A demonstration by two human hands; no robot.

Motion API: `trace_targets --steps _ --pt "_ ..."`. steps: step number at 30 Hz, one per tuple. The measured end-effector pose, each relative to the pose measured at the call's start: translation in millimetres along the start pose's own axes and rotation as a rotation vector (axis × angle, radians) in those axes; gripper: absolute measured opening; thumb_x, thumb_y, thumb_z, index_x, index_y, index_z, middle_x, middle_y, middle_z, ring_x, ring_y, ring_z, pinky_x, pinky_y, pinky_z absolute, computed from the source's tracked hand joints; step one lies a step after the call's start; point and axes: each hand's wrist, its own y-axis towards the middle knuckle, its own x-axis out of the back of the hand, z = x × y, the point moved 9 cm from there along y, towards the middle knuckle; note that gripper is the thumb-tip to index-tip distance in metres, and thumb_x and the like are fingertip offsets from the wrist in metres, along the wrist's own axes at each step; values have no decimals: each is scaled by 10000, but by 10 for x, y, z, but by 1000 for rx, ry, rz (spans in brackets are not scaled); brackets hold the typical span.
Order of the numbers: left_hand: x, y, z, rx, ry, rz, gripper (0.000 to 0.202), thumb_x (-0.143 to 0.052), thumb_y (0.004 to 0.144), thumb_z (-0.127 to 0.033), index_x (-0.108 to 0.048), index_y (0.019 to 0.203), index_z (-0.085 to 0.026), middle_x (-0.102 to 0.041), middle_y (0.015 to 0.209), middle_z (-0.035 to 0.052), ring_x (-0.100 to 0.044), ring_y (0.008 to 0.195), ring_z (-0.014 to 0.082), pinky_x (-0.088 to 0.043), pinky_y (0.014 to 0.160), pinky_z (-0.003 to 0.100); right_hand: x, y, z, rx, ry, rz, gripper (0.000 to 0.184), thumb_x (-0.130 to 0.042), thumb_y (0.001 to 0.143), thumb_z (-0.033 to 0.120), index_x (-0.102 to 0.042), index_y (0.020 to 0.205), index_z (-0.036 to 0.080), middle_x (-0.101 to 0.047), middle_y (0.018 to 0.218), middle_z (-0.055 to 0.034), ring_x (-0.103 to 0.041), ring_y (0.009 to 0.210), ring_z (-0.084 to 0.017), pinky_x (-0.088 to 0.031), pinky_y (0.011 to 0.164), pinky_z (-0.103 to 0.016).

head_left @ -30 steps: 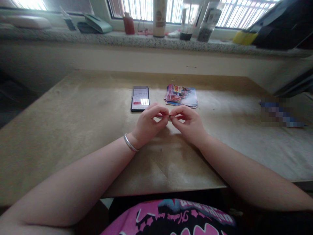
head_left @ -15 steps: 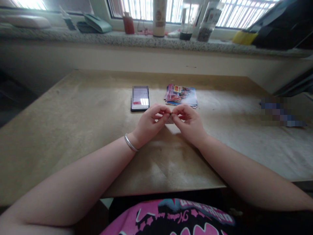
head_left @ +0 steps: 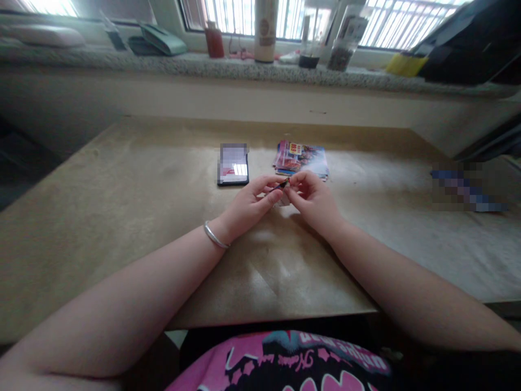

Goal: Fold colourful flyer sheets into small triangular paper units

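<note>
My left hand (head_left: 258,201), with a silver bangle at the wrist, pinches one side of a small folded piece of paper (head_left: 281,185). At its other end, the fingertips of my right hand (head_left: 313,198) are closed on it too. One face of the paper looks dark and coloured, and a pale part shows beneath. Fingers hide most of it. Just beyond my hands lies a stack of colourful printed leaflets (head_left: 303,156). A phone (head_left: 233,163) with its screen lit rests to the left of the stack.
The pale brown table (head_left: 122,217) reaches back to the wall. Toward its right side lies a blurred blue item (head_left: 468,190). Along the stone windowsill (head_left: 195,64) stand a red bottle (head_left: 214,41), a tall pale bottle (head_left: 265,32) and clear containers, with a dark bag (head_left: 468,49) at the right.
The paper has turned in my fingers and now slants, showing more of its dark, coloured face. My left hand has shifted and flattened slightly; the leaflets and phone stay put.
</note>
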Motion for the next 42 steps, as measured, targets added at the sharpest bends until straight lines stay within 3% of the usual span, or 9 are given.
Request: trace_targets --steps 3,7,10,14,19,25,33,36,42 --pt "-26 16 81 32 -17 34 392 -672 801 -261 -586 1177 -194 -669 971 54 -647 880 147 -551 720 226 15 35 -49 -24 -17 -6 198 -662 730 315 -511 828 232 -538 733 44 -527 639 -96 -466 515 -206" --pt "-4 30 170 55 -63 14 446 -605 794 -122 -553 1232 -188 -673 1044 60 -672 855 124 -562 739 223 20 46 -62 -33 -83 -8 192 -653 712 285 -536 851 224 -586 873 4 -567 739 -123 -478 525 -219" --pt "0 35 224 87 -90 24 443 -583 806 -113 -540 1239 -200 -680 1033 52 -688 810 122 -569 695 213 -8 41 -119 -66 -128 25 161 -636 727 282 -552 846 215 -600 867 -10 -581 779 -143 -474 546 -235" --pt "7 36 268 128 -95 25 465 -599 807 -112 -505 1253 -206 -687 998 48 -700 800 130 -569 676 212 -79 41 -252 -124 -96 108 172 -634 737 292 -525 842 210 -586 743 33 -562 646 -116 -461 583 -258" --pt "16 23 298 144 -91 6 477 -589 812 -99 -465 1263 -188 -703 927 47 -702 835 143 -559 706 230 -83 62 -363 -163 -110 126 206 -651 722 300 -515 849 209 -591 754 36 -548 582 -109 -452 568 -266" --pt "69 15 223 122 240 12 457 -602 804 -121 -488 1241 -193 -722 905 30 -675 717 122 -524 662 229 -75 89 -437 -166 -119 135 258 -662 711 265 -547 934 204 -645 804 13 -563 579 -101 -469 574 -263" --pt "77 16 87 94 742 55 288 -621 794 -174 -567 1076 -187 -695 913 28 -625 856 175 -495 789 306 -49 83 -381 -198 -183 118 366 -670 700 223 -548 1046 211 -680 875 -6 -556 566 -94 -474 560 -257" --pt "45 18 56 56 888 92 264 -624 812 -225 -611 1071 -176 -695 969 52 -602 927 215 -479 849 348 -65 75 -361 -157 -264 140 370 -667 721 221 -574 1079 221 -689 875 -5 -580 623 -111 -504 639 -288" --pt "-9 4 41 -15 1047 153 306 -586 858 -285 -641 1123 -143 -703 1054 77 -594 976 247 -456 909 378 -26 102 -265 -5 -554 124 302 -703 739 273 -667 1031 205 -716 960 -54 -613 928 -215 -493 862 -386"
